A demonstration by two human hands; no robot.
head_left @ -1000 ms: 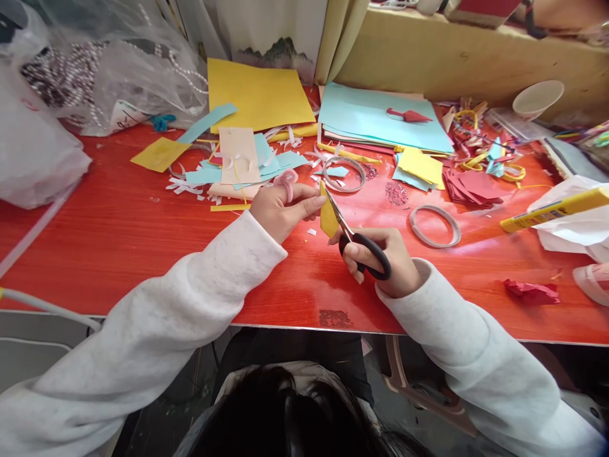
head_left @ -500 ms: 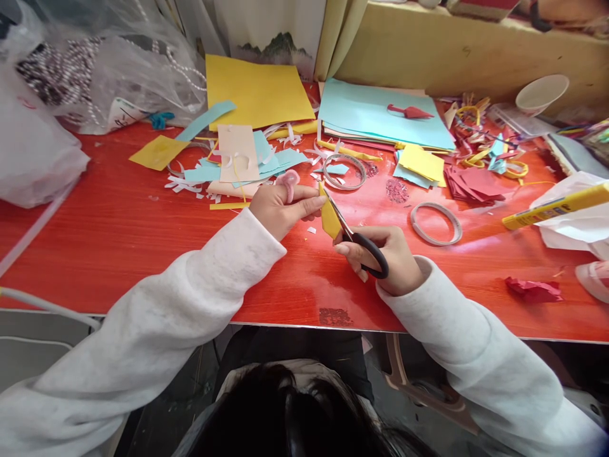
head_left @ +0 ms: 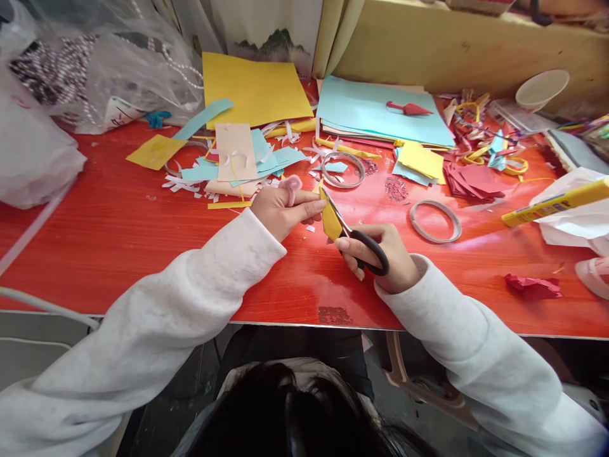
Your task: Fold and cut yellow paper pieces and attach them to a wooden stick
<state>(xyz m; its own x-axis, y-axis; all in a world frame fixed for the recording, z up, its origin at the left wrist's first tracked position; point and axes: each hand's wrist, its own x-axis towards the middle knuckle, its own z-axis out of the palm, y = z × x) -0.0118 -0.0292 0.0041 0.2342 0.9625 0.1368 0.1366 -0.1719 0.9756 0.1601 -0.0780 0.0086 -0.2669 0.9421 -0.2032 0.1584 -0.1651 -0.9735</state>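
Between thumb and fingers, my left hand (head_left: 287, 209) pinches the upper end of a small folded yellow paper (head_left: 332, 220). A pink ring-like band sits on a finger of that hand. My right hand (head_left: 380, 254) is closed on black-handled scissors (head_left: 372, 249), whose blades point up and left along the right edge of the yellow paper. The lower end of the paper is close to my right fingertips. Tiny paper bits lie on the red table below my left hand. Just beyond the blades is a tape roll (head_left: 325, 171).
Blue sheets (head_left: 371, 108) and a yellow sheet (head_left: 257, 89) lie at the back. Paper scraps (head_left: 238, 152) are spread left of centre. On the right are another tape roll (head_left: 413, 222), red paper squares (head_left: 471, 182), a yellow glue tube (head_left: 556, 203) and a white cup (head_left: 542, 90).
The scissors have shifted slightly against the yellow paper, and a small yellow sliver now stands out at its top by my left fingertips. Both hands keep their hold.
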